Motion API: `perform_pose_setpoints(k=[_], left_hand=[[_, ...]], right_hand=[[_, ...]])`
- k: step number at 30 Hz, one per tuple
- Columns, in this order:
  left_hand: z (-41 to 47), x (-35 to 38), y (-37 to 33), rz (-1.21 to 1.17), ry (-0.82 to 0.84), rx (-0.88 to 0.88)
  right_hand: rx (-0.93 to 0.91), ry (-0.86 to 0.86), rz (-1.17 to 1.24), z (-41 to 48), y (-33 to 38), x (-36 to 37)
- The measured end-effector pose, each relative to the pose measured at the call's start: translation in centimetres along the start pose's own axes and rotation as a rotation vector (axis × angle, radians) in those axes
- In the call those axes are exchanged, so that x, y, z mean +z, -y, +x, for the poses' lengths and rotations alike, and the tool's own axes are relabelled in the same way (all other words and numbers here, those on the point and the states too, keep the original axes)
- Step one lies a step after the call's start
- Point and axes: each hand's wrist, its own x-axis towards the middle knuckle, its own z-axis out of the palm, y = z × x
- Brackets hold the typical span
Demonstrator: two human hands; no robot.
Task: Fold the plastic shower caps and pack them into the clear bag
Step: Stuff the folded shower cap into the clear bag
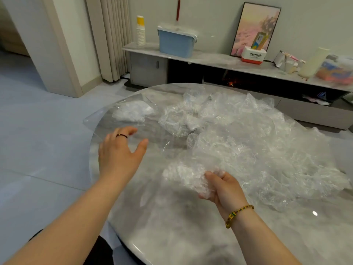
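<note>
Room: pale tiled floor (38, 111); cream pleated curtain (112, 35) at the back left; a long low cabinet (210, 58) with a marbled top along the far wall.
Table (172, 217): round, glossy grey-white marble, with a bright glint near its right edge.
Loose shower caps (257, 134): a wide heap of thin, crinkled, see-through film over the far and right part of the table; edges puckered; single caps hard to tell apart.
Clear bag (122, 119): flat, smooth, transparent, at the table's far-left rim, one corner overhanging the edge; a white wad of folded caps (131, 110) inside.
Cabinet items: blue plastic tub (176, 43); framed pink picture (256, 27) leaning on the wall; stack of paper cups (141, 31); red-and-white box (253, 55).
Left hand (120, 153): spread and empty, fingers apart, above the table's left edge near the bag; a dark ring on one finger.
Right hand (223, 190): clenched round a bunched shower cap (185, 175), frosted and pebbly; a woven bracelet on the wrist.
</note>
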Motion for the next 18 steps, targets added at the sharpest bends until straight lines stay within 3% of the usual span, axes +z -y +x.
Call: perform_pose_setpoints(k=[2,4,7,13,15,18], left_hand=[[1.9,0.4,0.7,0.235,-0.018,0.018],[3.4,1.3,1.5,0.428,0.108,0.014],[4.8,2.4,2.6,0.55,0.177,0.045],[5.5,2.9,4.2,0.32,0.074,0.164],[5.4,2.8,4.4,0.254,-0.026,0.265],[4.9,2.4,3.7,0.166,-0.013,0.322]], right_hand=[[-0.01,-0.047,0.013,0.7,0.7,1.0],[0.003,-0.071,0.045,1.7,1.2,2.2],[0.038,-0.045,0.07,3.2,1.6,4.0],[0.087,-0.003,-0.043,7.3,1.8,7.7],[0.131,0.053,-0.002,8.4,2.4,9.7],[0.204,0.175,-0.073,10.5,3.5,12.9]])
